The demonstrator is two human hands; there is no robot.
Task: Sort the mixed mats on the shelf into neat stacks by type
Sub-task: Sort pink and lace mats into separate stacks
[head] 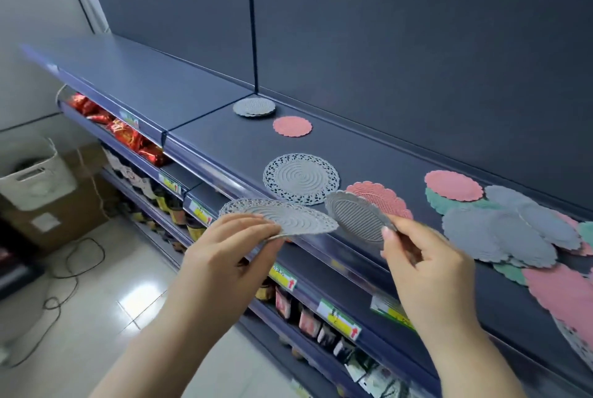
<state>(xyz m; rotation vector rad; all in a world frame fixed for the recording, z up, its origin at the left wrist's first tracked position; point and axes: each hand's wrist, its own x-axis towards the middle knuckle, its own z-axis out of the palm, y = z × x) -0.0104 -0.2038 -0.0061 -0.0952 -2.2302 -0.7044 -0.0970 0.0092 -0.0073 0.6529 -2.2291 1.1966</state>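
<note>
At centre frame the left hand [224,256] pinches a lacy grey mat [282,216]. Just right, the right hand [423,266] pinches a small grey mat [356,216]

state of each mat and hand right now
left hand, holds held lace mat off the shelf
right hand, pinches small grey mat, tilted
shelf lace mat, flat, alone
grey stack, neat, by the divider
far pink mat, flat, single
near pink mat, flat, partly hidden
mixed pile, overlapping, unsorted

Glossy pale tile floor [128,288]; white wall [29,44] left; cardboard box [75,205], white basket [35,179] alongside.
</note>
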